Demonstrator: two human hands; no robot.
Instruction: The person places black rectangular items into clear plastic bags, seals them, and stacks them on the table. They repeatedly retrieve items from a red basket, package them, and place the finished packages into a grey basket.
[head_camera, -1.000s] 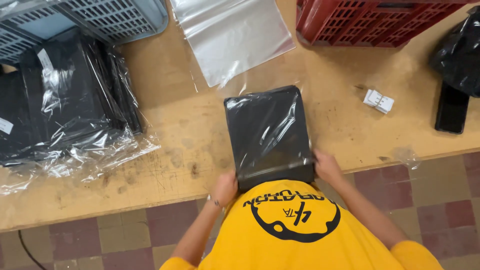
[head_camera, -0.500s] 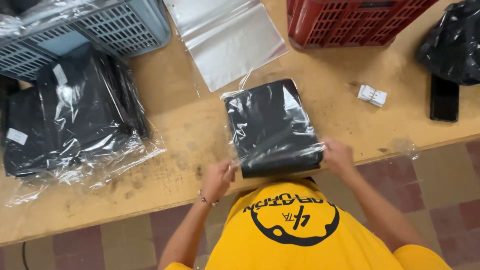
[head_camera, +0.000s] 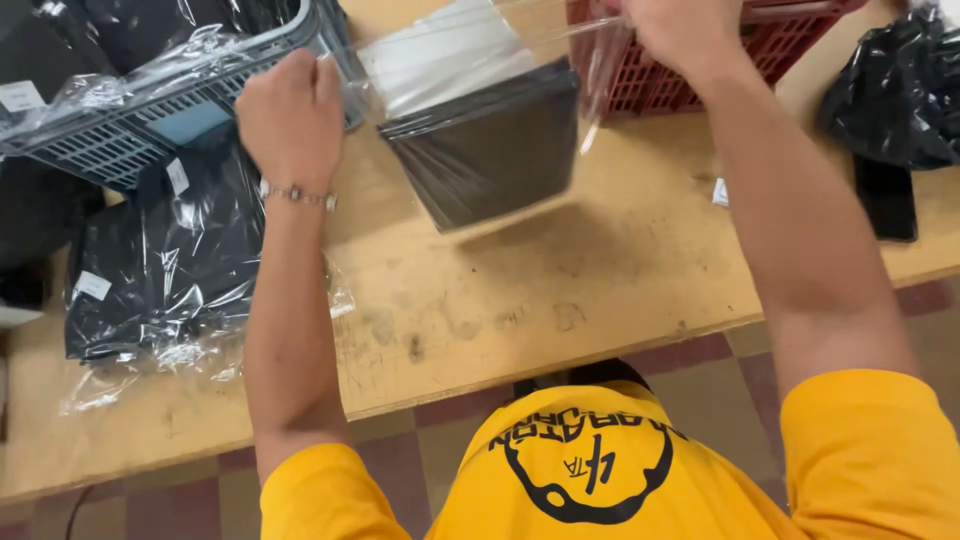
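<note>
Bagged dark garment held up above the tabletop by both hands

The left hand (head_camera: 292, 118) and right hand (head_camera: 680, 32) each pinch a top corner of the clear bag (head_camera: 478, 120) — the folded black garment (head_camera: 490, 155) hangs tilted inside, clear of the tabletop (head_camera: 560, 280). Bare wood lies beneath; a grey basket (head_camera: 140, 110) and bagged stack (head_camera: 165, 265) crowd the left, a red crate (head_camera: 690, 85) the far edge.

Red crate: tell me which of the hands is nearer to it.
Right. The right hand is raised directly in front of the red crate, gripping one top corner of the clear bag. The left hand grips the other corner, over by the grey basket.
</note>
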